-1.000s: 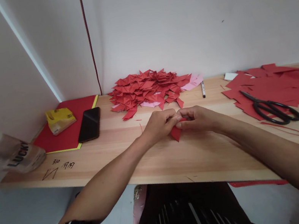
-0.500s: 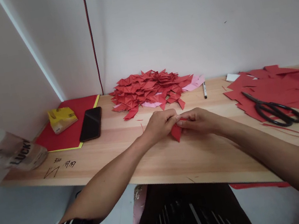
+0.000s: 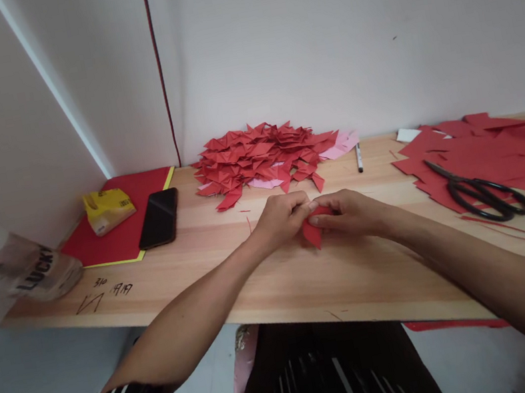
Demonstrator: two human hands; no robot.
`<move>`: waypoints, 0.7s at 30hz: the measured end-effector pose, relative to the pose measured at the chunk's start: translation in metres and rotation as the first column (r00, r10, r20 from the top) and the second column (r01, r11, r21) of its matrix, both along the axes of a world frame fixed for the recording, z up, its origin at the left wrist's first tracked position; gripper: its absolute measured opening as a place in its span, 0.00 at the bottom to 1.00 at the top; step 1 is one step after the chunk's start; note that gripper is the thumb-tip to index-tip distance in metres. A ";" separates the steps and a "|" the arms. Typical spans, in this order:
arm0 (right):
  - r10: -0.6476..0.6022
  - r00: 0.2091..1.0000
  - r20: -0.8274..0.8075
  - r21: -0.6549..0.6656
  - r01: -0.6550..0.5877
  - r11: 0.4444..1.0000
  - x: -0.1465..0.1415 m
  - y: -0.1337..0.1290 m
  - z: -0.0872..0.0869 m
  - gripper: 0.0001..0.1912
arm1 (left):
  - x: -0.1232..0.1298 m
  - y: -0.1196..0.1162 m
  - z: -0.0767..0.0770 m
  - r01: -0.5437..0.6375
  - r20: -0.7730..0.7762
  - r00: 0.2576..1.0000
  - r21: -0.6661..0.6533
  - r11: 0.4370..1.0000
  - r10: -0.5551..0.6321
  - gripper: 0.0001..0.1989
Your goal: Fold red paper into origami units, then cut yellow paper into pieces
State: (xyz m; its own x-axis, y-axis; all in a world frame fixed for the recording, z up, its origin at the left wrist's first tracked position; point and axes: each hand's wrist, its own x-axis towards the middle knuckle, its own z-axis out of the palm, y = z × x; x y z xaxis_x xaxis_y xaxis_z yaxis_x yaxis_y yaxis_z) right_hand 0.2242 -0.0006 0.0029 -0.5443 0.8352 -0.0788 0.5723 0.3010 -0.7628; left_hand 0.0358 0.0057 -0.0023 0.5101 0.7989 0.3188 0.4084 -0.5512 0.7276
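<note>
Between my two hands is a small folded piece of red paper (image 3: 312,234), its pointed end hanging down over the wooden table. My left hand (image 3: 282,216) is closed on the paper's upper left side, fingers curled. From the other side my right hand (image 3: 344,212) pinches it between thumb and fingers, and the two hands meet at the top. Much of the paper is hidden by the fingers. Just behind my hands lies a heap of folded red paper pieces (image 3: 260,156), with a few pink ones (image 3: 341,144) among them.
Black-handled scissors (image 3: 482,191) rest on a pile of cut red paper (image 3: 478,151) at the right. A marker (image 3: 359,158) lies near the wall. On the left are a phone (image 3: 159,218), a yellow packet (image 3: 110,211) on red sheets (image 3: 104,251), and a clear jug (image 3: 33,264).
The red paper's lower tip has swung slightly to the right and shows a different fold. Both hands stay in nearly the same place, still gripping it.
</note>
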 end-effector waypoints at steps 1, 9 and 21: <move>0.003 1.000 -0.023 -0.022 -0.003 1.000 0.001 0.000 0.000 0.15 | 0.000 0.000 0.000 -0.002 -0.005 1.000 0.002 1.000 0.002 0.17; 0.017 0.990 -0.141 -0.194 -0.045 0.980 0.004 0.002 0.000 0.20 | -0.003 0.002 -0.001 0.027 -0.004 1.000 -0.036 0.999 -0.028 0.17; 0.013 1.000 0.012 0.026 -0.014 1.000 0.001 0.002 -0.001 0.11 | 0.002 -0.001 0.000 -0.003 -0.039 0.999 -0.001 1.000 0.003 0.17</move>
State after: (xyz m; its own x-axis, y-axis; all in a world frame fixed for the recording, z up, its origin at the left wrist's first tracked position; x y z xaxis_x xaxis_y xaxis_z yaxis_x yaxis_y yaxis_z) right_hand 0.2251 0.0011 0.0014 -0.5548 0.8296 -0.0630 0.5766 0.3288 -0.7480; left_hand 0.0374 0.0043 -0.0021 0.5201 0.8005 0.2979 0.4378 -0.5493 0.7118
